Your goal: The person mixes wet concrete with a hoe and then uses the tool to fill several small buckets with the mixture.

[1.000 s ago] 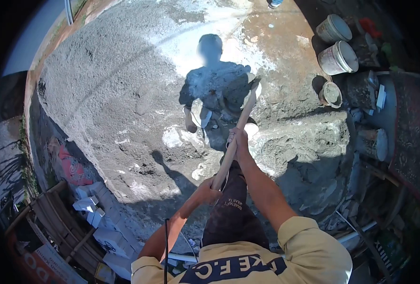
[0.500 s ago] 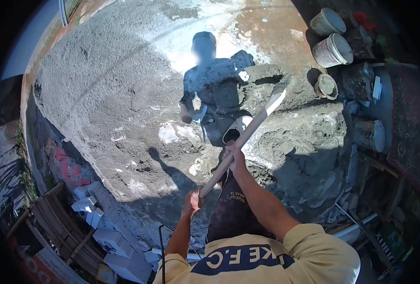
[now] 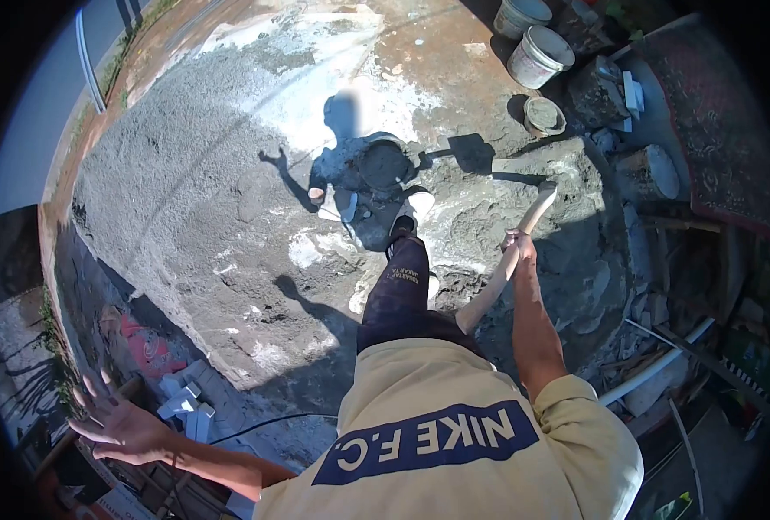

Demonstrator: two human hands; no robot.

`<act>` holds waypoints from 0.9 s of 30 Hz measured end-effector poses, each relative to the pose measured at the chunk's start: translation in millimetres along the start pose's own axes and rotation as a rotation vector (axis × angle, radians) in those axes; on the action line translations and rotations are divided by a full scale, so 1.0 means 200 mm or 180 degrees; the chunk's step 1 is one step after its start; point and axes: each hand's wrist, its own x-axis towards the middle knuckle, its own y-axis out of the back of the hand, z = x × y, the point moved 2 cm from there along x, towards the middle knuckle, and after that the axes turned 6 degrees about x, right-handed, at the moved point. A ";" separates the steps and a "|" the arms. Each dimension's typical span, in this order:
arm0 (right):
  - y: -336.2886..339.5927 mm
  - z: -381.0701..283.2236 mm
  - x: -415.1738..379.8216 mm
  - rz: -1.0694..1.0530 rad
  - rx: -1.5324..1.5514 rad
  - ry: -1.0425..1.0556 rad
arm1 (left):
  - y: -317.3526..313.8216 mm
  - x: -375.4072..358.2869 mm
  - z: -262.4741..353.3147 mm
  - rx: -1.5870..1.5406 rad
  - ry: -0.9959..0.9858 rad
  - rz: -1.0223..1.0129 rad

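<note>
My right hand (image 3: 520, 247) is wrapped round the pale wooden handle of a hoe (image 3: 491, 293). The handle slants from beside my hip up to the right, and its flat dark head appears nearly edge-on at the far end, above the wet grey mortar (image 3: 567, 234). My left hand (image 3: 125, 431) is off the handle, stretched out to the lower left with its fingers spread. It is nearest to some wooden pieces and white blocks (image 3: 181, 400). My feet are on the mortar, and a round pan (image 3: 385, 163) of grey mix lies just ahead of them.
Two white buckets (image 3: 541, 57) and a smaller bucket (image 3: 544, 116) stand at the upper right. A patterned red cloth (image 3: 706, 113) hangs beyond them. Grey sand or mix (image 3: 168, 165) spreads over the left. A pale pipe (image 3: 658, 362) lies at the right.
My left hand has let go of the handle and swung out to the lower left, opening. My right hand has carried the hoe to the right. The view has shifted.
</note>
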 end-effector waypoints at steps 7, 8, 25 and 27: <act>0.33 -0.18 -0.33 0.0075 -0.0157 -0.0331 | 0.97 0.22 0.23 0.1137 -0.0925 0.1775; 0.37 -0.18 -0.32 0.0029 -0.0072 -0.0303 | 0.95 0.20 0.10 0.1238 -0.0517 0.1474; 0.58 -0.17 -0.02 -0.0701 -0.0193 0.1784 | 0.77 -0.28 -1.30 0.2987 0.3891 -0.1468; 0.75 -0.11 0.11 -0.0541 0.0007 0.1428 | 0.75 -0.19 -1.23 0.3088 0.3875 -0.1429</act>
